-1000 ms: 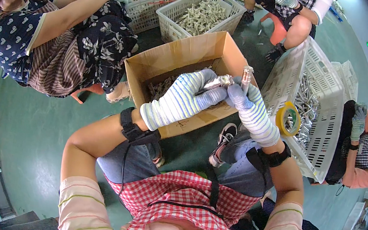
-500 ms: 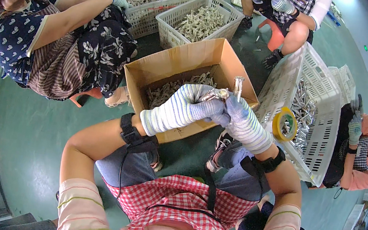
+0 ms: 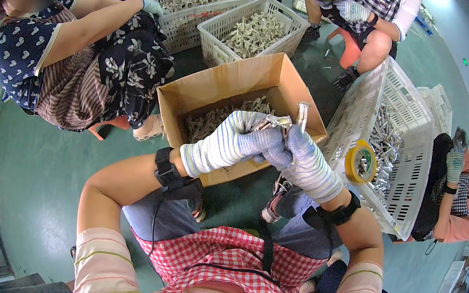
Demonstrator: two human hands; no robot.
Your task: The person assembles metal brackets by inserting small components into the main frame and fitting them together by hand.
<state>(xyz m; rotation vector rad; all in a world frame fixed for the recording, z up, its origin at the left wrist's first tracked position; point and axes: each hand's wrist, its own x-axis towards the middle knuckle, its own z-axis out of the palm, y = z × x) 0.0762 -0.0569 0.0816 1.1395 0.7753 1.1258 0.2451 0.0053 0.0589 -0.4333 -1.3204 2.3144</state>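
My left hand (image 3: 238,141), in a striped knit glove, is closed on a shiny metal part (image 3: 275,121) poking out between thumb and fingers. My right hand (image 3: 310,167), gloved alike, pinches a silvery flanged metal pin (image 3: 302,117) standing upright above its fingertips. Both hands meet above the near side of a cardboard box (image 3: 227,90), their fingers touching. Inside that box lie several dull, pale wrapped parts (image 3: 205,123). The fingers hide the lower ends of both held pieces.
A white crate (image 3: 361,95) of loose shiny metal pins stands right of the box, a yellow tape roll (image 3: 361,162) at its near side. Two crates of wrapped parts, one a white crate (image 3: 218,48), stand beyond. Gloved co-workers sit left, far right and at the right edge.
My hands have shifted slightly down, still together with the same metal pieces. The co-worker at the far right has moved their hands a little around a yellow tape roll.
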